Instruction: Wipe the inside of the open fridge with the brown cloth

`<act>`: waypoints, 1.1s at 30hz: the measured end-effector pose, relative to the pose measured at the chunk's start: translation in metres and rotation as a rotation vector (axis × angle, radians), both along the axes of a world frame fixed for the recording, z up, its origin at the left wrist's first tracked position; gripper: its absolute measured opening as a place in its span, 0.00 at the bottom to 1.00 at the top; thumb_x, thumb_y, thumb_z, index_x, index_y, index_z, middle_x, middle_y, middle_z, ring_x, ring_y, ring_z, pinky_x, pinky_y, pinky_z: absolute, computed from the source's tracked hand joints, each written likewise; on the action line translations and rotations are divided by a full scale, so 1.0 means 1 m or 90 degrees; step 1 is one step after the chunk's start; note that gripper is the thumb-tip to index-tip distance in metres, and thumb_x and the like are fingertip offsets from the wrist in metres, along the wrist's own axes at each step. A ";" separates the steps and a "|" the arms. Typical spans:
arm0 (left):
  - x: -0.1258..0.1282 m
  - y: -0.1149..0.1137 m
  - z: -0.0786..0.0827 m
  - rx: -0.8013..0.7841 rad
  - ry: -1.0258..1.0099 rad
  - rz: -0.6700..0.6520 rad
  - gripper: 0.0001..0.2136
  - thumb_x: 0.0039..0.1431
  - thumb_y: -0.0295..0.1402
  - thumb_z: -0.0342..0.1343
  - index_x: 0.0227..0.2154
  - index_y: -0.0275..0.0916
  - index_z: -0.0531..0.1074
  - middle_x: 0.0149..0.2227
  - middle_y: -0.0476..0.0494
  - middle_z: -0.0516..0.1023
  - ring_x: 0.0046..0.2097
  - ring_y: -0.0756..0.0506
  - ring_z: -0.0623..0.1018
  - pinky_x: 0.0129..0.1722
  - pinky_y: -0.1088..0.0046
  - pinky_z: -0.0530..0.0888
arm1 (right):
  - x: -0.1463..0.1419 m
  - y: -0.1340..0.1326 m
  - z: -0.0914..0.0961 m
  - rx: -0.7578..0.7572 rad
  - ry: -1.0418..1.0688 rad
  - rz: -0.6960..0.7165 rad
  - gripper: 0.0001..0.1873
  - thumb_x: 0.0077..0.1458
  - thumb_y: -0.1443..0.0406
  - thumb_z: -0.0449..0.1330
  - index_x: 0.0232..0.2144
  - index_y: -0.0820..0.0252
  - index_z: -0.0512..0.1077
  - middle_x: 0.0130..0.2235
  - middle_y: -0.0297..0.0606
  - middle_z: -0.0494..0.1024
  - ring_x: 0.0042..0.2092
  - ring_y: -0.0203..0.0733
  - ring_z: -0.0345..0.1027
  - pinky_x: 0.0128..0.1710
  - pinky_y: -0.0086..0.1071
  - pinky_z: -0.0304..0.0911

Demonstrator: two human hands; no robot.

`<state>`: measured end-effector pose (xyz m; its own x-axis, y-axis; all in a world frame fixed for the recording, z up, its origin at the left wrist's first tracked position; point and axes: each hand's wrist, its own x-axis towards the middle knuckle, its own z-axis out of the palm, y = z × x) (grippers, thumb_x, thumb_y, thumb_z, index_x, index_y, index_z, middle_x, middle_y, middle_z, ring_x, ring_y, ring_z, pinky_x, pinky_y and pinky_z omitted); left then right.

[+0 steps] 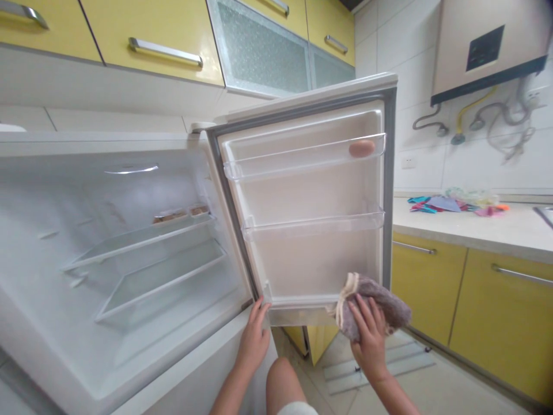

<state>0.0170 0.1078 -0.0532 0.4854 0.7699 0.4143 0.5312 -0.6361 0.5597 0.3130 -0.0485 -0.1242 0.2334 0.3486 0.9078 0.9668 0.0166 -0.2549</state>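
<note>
A white fridge door (302,259) stands wide open in front of me, with clear bins across its inner side. My left hand (254,334) is at the left end of the lowest clear door bin (298,316), its fingers hooked over the corner. At that bin's right end, my right hand (369,325) grips a bunched purple-grey cloth (391,302) with a cream edge. The cloth lies against the bin and the door's lower corner. A brown egg (362,148) sits in the top door bin (302,161); the middle bin (315,225) shows nothing inside.
The fridge interior (142,357) has glass shelves (164,282), with brown food (170,217) at the back. A floor rack (401,360) lies below the door. Colourful cloths (444,203) rest on the counter (510,230), under a water heater (488,52). Yellow cabinets (425,282) stand right.
</note>
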 end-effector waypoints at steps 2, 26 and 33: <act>-0.004 0.002 0.012 -0.006 0.050 -0.009 0.34 0.49 0.16 0.42 0.60 0.41 0.68 0.71 0.39 0.59 0.71 0.43 0.61 0.71 0.56 0.59 | -0.020 0.011 0.001 -0.106 -0.184 0.086 0.38 0.53 0.75 0.51 0.66 0.51 0.62 0.69 0.39 0.62 0.73 0.55 0.44 0.69 0.57 0.47; 0.008 -0.029 0.086 0.101 0.300 0.074 0.19 0.66 0.45 0.46 0.45 0.44 0.79 0.60 0.37 0.75 0.61 0.32 0.72 0.59 0.46 0.69 | -0.198 0.144 0.018 -0.419 -0.365 0.360 0.21 0.51 0.75 0.51 0.38 0.54 0.80 0.38 0.33 0.85 0.52 0.49 0.76 0.53 0.50 0.72; 0.003 -0.025 0.068 0.093 0.254 0.043 0.21 0.68 0.45 0.44 0.51 0.39 0.75 0.64 0.32 0.71 0.61 0.34 0.74 0.61 0.52 0.70 | -0.069 0.069 0.034 -0.361 -0.441 0.452 0.13 0.53 0.75 0.59 0.30 0.54 0.81 0.32 0.33 0.84 0.55 0.44 0.73 0.62 0.38 0.65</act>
<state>0.0200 0.0829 0.0146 0.5797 0.7528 0.3118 0.7312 -0.6495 0.2087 0.2441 0.0206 -0.0904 -0.6699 0.6019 0.4347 0.7205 0.6684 0.1848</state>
